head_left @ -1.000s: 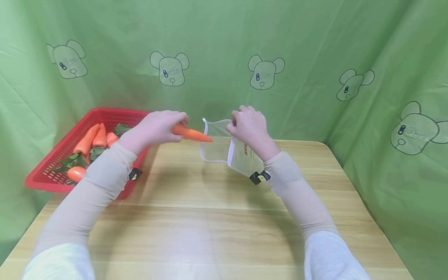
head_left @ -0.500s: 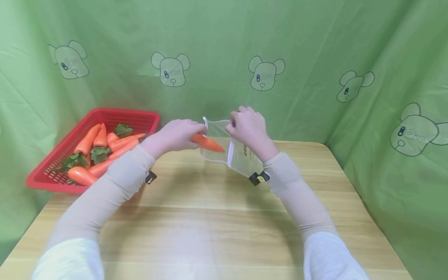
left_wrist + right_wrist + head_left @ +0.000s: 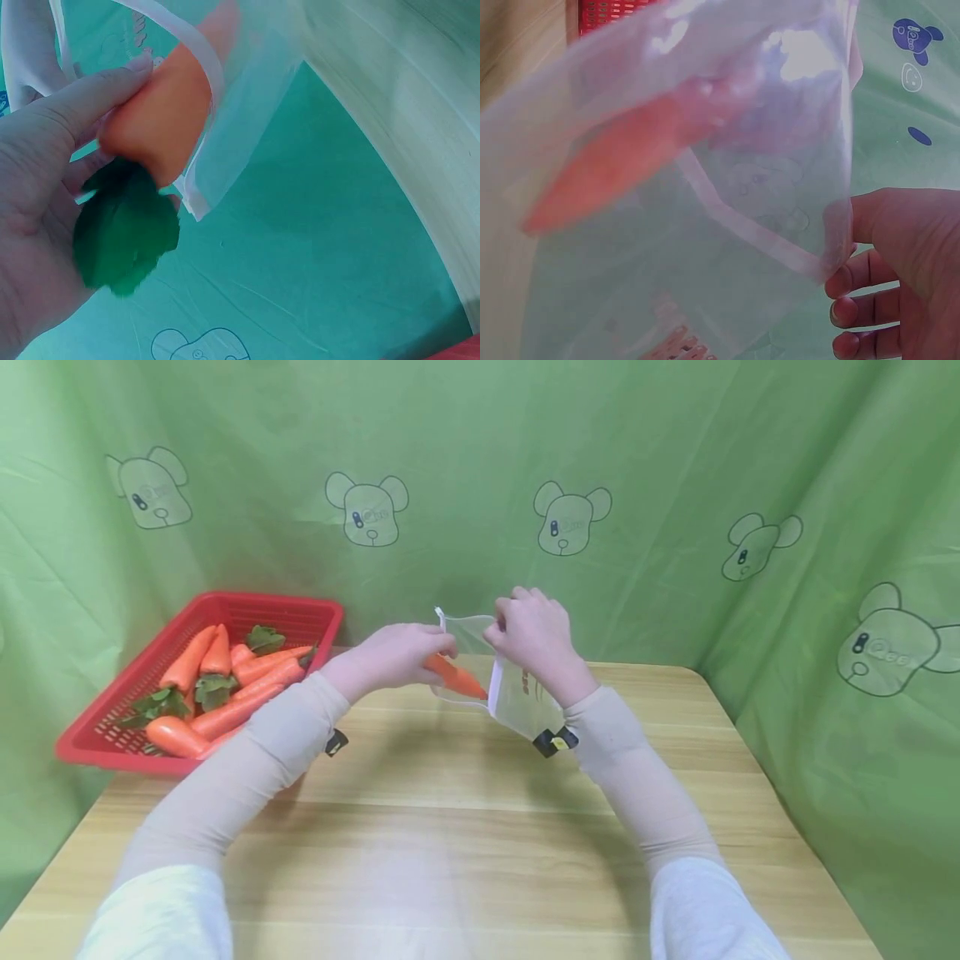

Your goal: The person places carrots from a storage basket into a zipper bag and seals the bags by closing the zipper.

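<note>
My left hand grips an orange carrot near its thick end, where a green leafy top hangs below the fingers. Most of the carrot is inside a clear zip bag, its tip pointing down and to the right in the head view. My right hand pinches the white-edged rim of the bag between thumb and index finger, and the mouth gapes toward the left hand. Through the plastic, the right wrist view shows the carrot slanting across the bag.
A red basket at the left of the wooden table holds several carrots with green tops. Green curtains with printed bear heads hang behind and at both sides.
My left hand has moved right and slightly down, carrying the carrot from the bag's mouth into the bag. The right hand and the bag have stayed nearly still.
</note>
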Demonstrator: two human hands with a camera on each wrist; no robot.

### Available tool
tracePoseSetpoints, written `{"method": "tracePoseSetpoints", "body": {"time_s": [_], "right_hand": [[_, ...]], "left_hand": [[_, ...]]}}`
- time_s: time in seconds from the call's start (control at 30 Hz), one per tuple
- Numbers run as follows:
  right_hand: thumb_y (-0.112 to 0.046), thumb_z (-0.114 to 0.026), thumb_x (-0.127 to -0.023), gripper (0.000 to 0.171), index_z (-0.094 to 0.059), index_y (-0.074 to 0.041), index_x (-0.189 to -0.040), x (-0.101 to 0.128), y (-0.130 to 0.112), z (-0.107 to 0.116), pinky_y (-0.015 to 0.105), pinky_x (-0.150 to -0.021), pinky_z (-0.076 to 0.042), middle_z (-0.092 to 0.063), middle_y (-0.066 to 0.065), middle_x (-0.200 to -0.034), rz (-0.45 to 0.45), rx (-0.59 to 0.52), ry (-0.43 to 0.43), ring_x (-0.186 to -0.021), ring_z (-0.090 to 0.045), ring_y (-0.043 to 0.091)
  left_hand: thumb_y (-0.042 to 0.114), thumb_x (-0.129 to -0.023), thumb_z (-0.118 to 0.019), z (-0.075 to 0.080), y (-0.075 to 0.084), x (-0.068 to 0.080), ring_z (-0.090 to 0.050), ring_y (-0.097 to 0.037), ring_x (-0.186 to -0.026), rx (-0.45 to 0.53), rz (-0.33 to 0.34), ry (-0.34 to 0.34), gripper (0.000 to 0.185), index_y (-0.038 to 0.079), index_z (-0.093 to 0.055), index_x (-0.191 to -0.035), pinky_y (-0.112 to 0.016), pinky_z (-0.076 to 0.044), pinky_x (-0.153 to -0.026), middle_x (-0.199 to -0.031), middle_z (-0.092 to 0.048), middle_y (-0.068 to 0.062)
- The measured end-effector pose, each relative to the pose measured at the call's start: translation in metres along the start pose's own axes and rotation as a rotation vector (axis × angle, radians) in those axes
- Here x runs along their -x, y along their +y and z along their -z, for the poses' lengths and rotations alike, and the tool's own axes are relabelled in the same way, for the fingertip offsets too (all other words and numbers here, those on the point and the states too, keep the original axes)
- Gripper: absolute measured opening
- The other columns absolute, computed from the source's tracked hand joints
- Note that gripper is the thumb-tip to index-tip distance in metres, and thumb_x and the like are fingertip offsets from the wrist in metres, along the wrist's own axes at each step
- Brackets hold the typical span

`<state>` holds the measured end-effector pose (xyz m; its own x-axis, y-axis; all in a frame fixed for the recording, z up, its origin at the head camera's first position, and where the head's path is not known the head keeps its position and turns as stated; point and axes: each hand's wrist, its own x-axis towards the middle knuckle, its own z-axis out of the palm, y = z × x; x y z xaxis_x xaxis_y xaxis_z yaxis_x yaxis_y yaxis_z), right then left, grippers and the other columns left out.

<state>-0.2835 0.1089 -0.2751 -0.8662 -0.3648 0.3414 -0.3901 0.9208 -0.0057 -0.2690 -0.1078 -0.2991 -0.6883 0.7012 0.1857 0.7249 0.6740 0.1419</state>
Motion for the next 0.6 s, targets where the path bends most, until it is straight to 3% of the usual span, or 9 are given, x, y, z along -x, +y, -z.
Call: {"method": "tracePoseSetpoints", "body": {"time_s": [0.17,0.4,0.6], "right_hand": [[-0.025,-0.055,-0.084,0.016,-0.062,-0.011,-0.080,0.000,0.001,-0.001,0.036,-0.063,-0.045,-0.057,0.005,-0.083,-0.003,0.008,-0.007,-0.078,-0.051,0.024],[-0.025,-0.055,-0.084,0.017,-0.061,-0.011,-0.077,0.000,0.003,-0.003,0.034,-0.059,-0.043,-0.055,0.004,-0.080,0.005,0.013,0.008,-0.075,-0.050,0.023],[-0.025,-0.054,-0.083,0.018,-0.057,-0.012,-0.071,-0.002,0.007,0.003,0.033,-0.056,-0.039,-0.053,0.004,-0.077,0.000,0.005,0.040,-0.072,-0.048,0.023]], "left_hand": [[0.025,-0.082,-0.078,0.001,0.000,0.000,-0.067,-0.023,-0.098,0.001,0.008,0.011,0.034,0.014,-0.065,-0.111,-0.040,-0.055,-0.087,-0.112,-0.068,-0.005],[0.029,-0.087,-0.072,0.003,-0.007,0.006,-0.066,-0.023,-0.096,-0.042,0.007,0.105,0.028,0.013,-0.067,-0.109,-0.039,-0.056,-0.083,-0.108,-0.069,-0.004],[0.029,-0.087,-0.072,0.012,-0.015,0.014,-0.067,-0.023,-0.094,-0.060,0.073,0.129,0.026,0.014,-0.067,-0.108,-0.041,-0.056,-0.081,-0.104,-0.070,-0.004]]}}
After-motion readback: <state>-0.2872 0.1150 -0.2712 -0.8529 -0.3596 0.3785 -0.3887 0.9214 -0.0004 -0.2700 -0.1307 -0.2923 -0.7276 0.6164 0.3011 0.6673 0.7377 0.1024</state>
